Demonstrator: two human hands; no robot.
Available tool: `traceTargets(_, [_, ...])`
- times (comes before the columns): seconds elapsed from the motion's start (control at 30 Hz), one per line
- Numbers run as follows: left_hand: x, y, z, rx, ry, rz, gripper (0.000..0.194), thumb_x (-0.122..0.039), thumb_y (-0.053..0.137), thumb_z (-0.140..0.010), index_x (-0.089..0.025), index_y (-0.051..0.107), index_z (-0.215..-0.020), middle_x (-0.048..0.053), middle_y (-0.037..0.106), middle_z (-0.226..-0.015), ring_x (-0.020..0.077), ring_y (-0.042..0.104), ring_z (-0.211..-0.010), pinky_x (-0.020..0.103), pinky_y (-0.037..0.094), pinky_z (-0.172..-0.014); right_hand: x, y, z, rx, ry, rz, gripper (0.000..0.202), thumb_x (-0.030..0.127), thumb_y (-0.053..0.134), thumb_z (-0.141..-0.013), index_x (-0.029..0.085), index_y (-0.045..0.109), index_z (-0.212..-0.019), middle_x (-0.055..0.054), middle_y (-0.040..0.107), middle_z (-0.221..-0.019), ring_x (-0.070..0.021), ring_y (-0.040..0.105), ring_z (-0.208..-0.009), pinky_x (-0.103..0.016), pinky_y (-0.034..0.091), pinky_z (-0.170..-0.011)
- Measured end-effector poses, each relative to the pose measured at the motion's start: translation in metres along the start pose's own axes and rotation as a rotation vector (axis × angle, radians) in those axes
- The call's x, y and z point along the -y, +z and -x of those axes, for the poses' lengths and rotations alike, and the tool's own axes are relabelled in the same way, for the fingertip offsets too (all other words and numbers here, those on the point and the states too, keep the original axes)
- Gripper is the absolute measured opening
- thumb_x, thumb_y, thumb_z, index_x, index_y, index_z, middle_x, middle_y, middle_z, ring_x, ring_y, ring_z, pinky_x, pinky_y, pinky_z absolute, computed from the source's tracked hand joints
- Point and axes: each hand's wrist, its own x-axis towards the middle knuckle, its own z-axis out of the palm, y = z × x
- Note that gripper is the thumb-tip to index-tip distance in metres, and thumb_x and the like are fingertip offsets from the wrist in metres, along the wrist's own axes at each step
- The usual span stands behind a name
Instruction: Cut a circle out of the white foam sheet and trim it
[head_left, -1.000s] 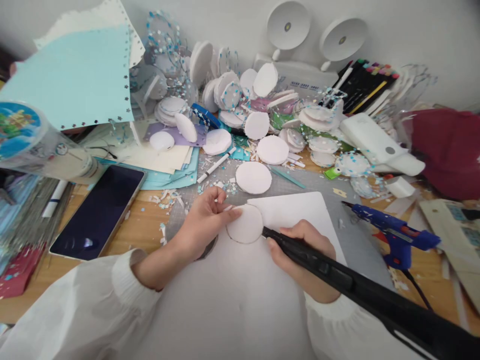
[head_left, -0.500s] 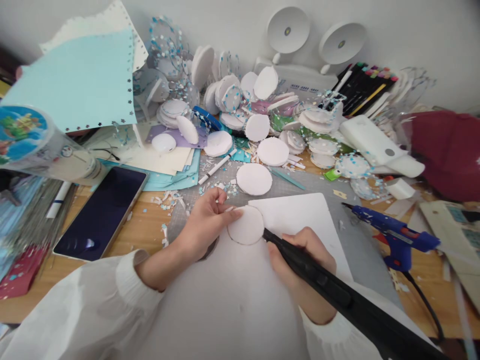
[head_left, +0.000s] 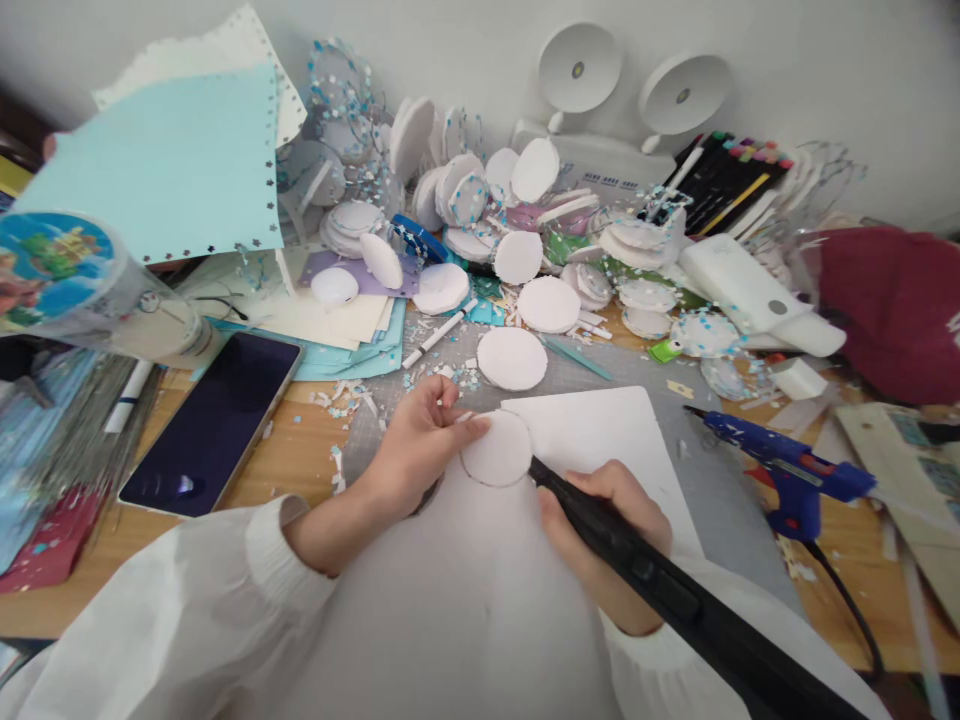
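Note:
A white round disc (head_left: 497, 450) with a thin dark outline lies at the middle, over a large white sheet (head_left: 600, 425). My left hand (head_left: 420, 440) pinches its upper left edge between thumb and fingers. In my right hand (head_left: 611, 535) is a long black pen-like tool (head_left: 637, 555), its tip touching or very near the disc's right edge. Just beyond the disc, another white disc (head_left: 512, 358) rests on the grey cutting mat (head_left: 739, 500).
Many white discs (head_left: 549, 304) are heaped at the back. A phone (head_left: 214, 425) and a clear cup (head_left: 112, 300) stand left. To the right lies a blue glue gun (head_left: 795, 465) with its cord, near a white device (head_left: 757, 290) and markers (head_left: 727, 180).
The whole view has shifted slightly, with things on the left appearing a little further right. Both hands keep nearly the same hold on the disc and the black tool.

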Motion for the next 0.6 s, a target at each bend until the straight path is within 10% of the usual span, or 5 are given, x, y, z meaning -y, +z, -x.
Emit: traceTargets(0.6, [-0.0018,-0.0028,-0.0025,-0.022,0.003,-0.002,0.043,-0.023,0.074,-0.067,-0.022,0.032,-0.075,-0.01,0.047,-0.05,0.0068,0.043,-0.043,0.016,0.032,-0.042,0.0016,-0.0004,0.0011,0.052,0.056,-0.037,0.024,0.033,0.066,-0.072,0.023,0.046,-0.064,0.008,0.042,-0.045,-0.009,0.038,-0.04,-0.021,0.035,-0.039])
